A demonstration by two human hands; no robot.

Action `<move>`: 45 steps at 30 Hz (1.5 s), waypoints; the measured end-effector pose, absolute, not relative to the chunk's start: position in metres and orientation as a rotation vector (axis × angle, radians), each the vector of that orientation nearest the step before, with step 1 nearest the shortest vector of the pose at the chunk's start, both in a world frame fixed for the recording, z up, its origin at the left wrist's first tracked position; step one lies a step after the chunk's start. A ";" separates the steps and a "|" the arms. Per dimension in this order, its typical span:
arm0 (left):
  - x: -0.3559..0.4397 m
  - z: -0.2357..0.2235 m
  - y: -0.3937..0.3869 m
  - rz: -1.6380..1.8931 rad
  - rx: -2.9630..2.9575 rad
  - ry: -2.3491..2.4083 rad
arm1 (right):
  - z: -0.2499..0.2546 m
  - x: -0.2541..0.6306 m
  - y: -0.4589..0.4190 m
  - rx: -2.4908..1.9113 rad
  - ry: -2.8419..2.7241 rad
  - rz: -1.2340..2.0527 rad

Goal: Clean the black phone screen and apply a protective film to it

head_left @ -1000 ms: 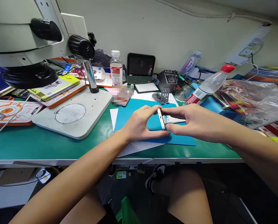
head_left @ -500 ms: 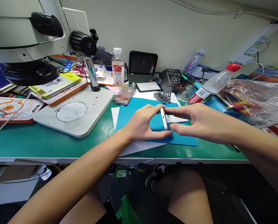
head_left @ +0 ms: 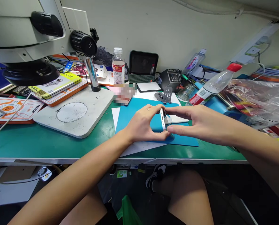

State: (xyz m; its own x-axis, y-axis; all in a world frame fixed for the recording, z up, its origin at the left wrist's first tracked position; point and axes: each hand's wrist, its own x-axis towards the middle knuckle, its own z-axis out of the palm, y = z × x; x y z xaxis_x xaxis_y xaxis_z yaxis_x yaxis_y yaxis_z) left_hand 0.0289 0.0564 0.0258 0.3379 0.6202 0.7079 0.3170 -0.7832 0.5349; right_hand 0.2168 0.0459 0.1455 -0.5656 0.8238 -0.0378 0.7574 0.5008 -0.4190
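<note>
A smartphone (head_left: 162, 119) with a silver-white edge stands on its side above the blue mat (head_left: 181, 138), its port edge facing me. My left hand (head_left: 146, 123) grips it from the left, thumb at the bottom and fingers at the top. From the right, my right hand (head_left: 188, 120) holds it too, with its fingers at the upper corner and thumb at the lower one. Between the phone and my right palm shows a small greyish piece (head_left: 168, 119); whether it is part of the phone I cannot tell. Most of the phone's faces are hidden.
At left stands a microscope with a white base (head_left: 97, 107). Behind the mat are a labelled bottle (head_left: 118, 67), a dark screen device (head_left: 143, 64) and a black box (head_left: 170, 79). A red-capped bottle (head_left: 212, 84) leans at right beside a plastic bag (head_left: 263, 100).
The phone has tilted slightly and shifted a little left. My right thumb has moved left along its lower corner, and my left thumb has drawn back slightly.
</note>
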 end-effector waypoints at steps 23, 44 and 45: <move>-0.019 0.026 0.029 0.851 2.099 1.115 | 0.131 0.263 0.078 -1.035 -1.883 0.951; -0.021 0.025 0.036 0.507 2.246 1.152 | 0.012 0.355 0.107 -1.626 -2.072 0.119; -0.021 0.026 0.037 0.496 2.246 1.154 | 0.011 0.355 0.107 -1.648 -2.075 0.135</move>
State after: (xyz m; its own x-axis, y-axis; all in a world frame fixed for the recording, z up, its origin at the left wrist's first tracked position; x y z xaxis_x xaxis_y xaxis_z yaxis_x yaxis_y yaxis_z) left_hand -0.0210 0.0369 0.0257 0.5607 0.8251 0.0685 0.6179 -0.4721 0.6288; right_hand 0.3549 0.1072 0.0113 -0.1565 0.9385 0.3077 0.8909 0.2687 -0.3663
